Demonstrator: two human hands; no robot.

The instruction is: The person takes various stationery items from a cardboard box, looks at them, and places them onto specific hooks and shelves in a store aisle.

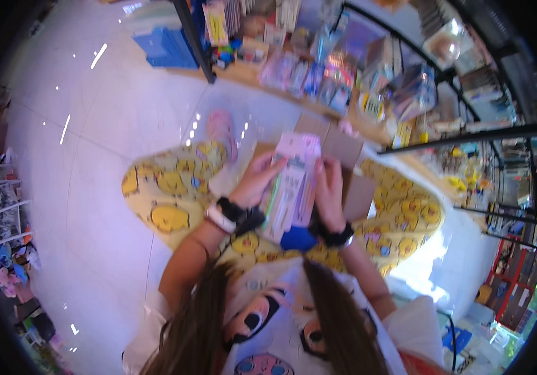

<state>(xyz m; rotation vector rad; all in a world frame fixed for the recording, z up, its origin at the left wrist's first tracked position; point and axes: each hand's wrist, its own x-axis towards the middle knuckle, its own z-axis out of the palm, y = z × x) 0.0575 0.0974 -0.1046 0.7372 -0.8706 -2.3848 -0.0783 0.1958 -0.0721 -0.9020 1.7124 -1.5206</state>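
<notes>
My left hand (260, 179) grips the left side of several flat, printed packs (292, 183), which look like carded stationery. My right hand (329, 190) holds their right edge, with the thumb near the top. The packs fan over one another in white, pink and lilac, and they bear writing too blurred to read. Beneath and behind them stands an open cardboard box (359, 197) with its flaps spread, between my legs. Its inside is mostly hidden by the packs and my hands. A blue object (299, 239) shows just below the packs; its kind is unclear.
A low wooden shelf with black posts (193, 42) runs along the far side and right, crowded with packaged goods (292, 75). Blue folders or bins (167, 47) sit at its left end. My pink shoe (220, 126) rests on the tiled floor (95, 187). A white rack (6, 201) stands far left.
</notes>
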